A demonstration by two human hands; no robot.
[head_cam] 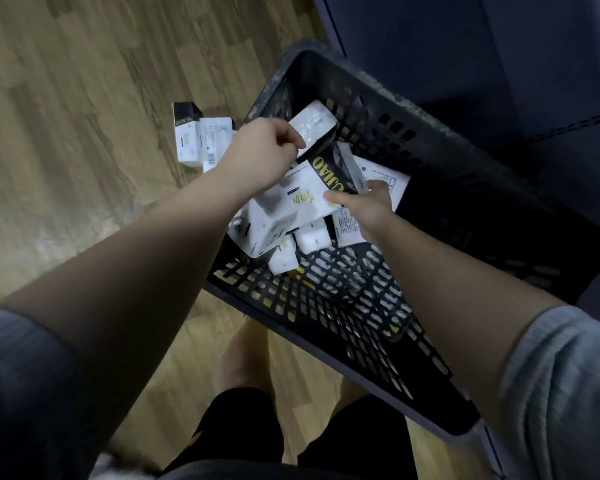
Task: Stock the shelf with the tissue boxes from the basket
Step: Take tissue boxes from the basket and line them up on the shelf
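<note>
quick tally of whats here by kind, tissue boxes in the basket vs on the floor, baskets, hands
Tissue boxes in the basket: about 8; the heap overlaps, so the count is rough
Tissue boxes on the floor: 2 showing, maybe more behind the arm
Baskets: 1
Hands: 2, left hand and right hand, each gripping a box
Total: about 13

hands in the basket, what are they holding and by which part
The left hand pinches the near corner of a plastic-wrapped tissue pack. The right hand grips a black-and-white tissue box at its right end, thumb on top.
</note>
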